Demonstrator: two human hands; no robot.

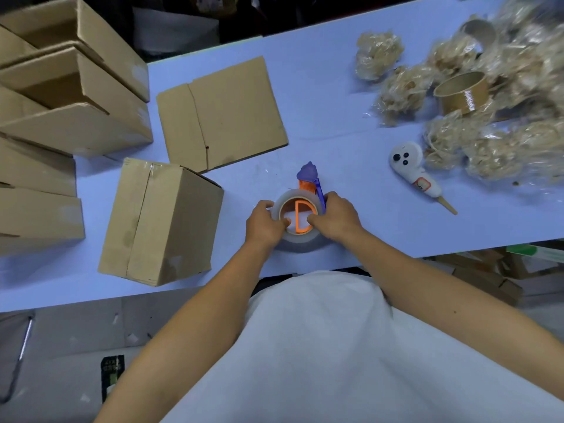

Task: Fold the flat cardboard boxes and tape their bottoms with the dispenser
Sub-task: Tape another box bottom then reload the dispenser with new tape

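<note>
Tape dispenser [300, 213] gripped by L hand [265, 222] & R hand [337, 216] on table [335, 148] | taped box [161, 221] just L | flat box [222, 112] behind

Pale blue tabletop [320, 96] runs across view. Far left: stack of folded boxes [61, 96], open sides up, crowding edge. Just beside stack, taped box [158, 221] sits bottom-up, tape seam along top. Behind it, flat cardboard box [225, 114] lies unfolded, flaps level. Centre, near front edge: tape roll on orange-and-purple dispenser [300, 209], resting on surface. Right of that, white toy-like tool [412, 175] lies on side. Far right: heap of crumpled used tape [488, 148], empty tape core [462, 93] among it.
</note>
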